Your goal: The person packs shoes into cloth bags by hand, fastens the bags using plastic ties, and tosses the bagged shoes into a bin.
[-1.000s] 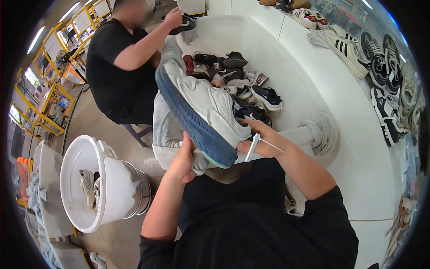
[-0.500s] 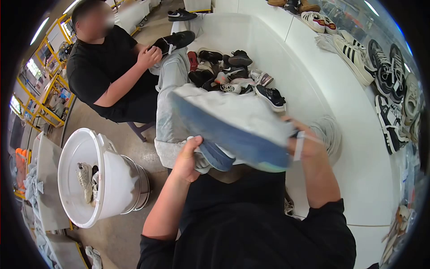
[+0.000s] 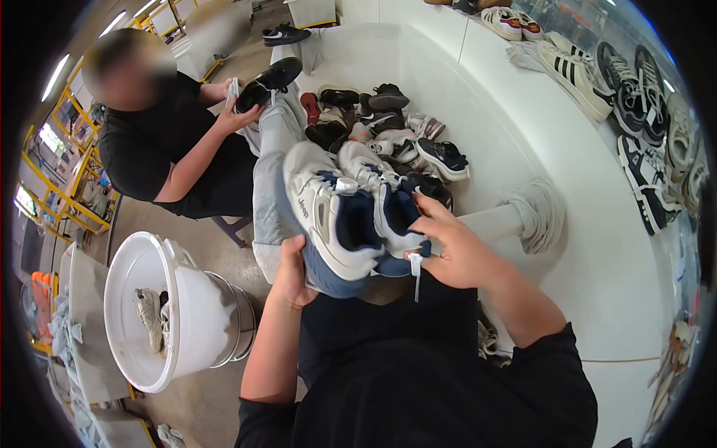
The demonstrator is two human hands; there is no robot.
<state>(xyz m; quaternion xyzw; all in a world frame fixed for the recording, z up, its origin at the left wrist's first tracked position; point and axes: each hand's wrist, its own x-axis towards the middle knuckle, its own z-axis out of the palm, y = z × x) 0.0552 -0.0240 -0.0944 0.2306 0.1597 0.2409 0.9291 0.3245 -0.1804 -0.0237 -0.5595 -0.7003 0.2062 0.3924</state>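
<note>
A pair of white and navy sneakers is held side by side, soles down, their openings facing me. My left hand (image 3: 293,276) grips the outer side and sole of the left sneaker (image 3: 321,216). At the heel of the right sneaker (image 3: 385,187), my right hand (image 3: 452,243) is closed, with the thumb and fingers on its collar. A white tag (image 3: 415,264) hangs from that heel beside the right fingers. Beneath the pair lies a grey cloth (image 3: 272,179) draped over the tub's edge.
Many shoes lie piled in the white tub (image 3: 493,112). More shoes (image 3: 571,78) line the ledge at right. A white bucket (image 3: 205,317) with shoes inside stands at left. A seated co-worker (image 3: 149,149) holds a black shoe (image 3: 280,75). A rolled cloth (image 3: 543,216) wraps a pipe.
The sneakers have turned from showing their blue soles sideways to sitting upright together, openings toward me. My right hand has moved left with its sneaker. The co-worker's hands have shifted on the black shoe.
</note>
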